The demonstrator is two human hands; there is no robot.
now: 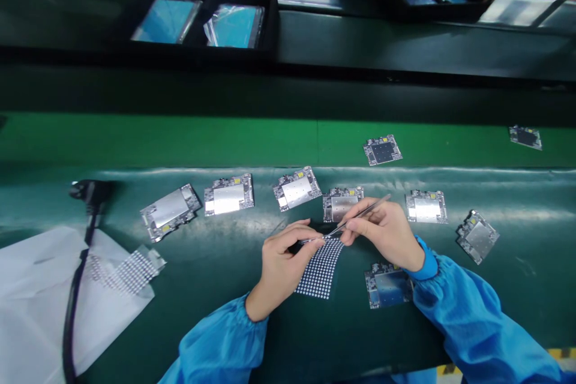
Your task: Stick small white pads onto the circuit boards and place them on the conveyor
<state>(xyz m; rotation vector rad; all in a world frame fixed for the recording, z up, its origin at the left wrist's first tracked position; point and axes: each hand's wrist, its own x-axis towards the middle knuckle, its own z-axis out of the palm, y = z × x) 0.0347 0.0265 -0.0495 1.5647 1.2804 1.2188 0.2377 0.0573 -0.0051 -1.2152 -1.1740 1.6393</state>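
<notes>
My right hand (380, 228) is closed around a pair of metal tweezers (371, 206). Their tips reach left, down to the fingertips of my left hand (288, 258). That hand pinches the upper edge of a sheet of small round white stickers (320, 273), which slopes toward me over the green bench. The exact spot where tips and sheet meet is too small to make out. Just behind my right fingers lies a circuit board (335, 207) with a silver shield, partly covered by them. Another circuit board (387, 288) rests below my right wrist, partly under the sleeve.
Several more circuit boards lie along the bench, including one (170, 213) at left and one (477, 237) at right. A board (382, 150) sits on the green strip behind. A black plug cable (76, 288) crosses a white bag (31, 312). Opposite, a person holds a black tray (438, 12).
</notes>
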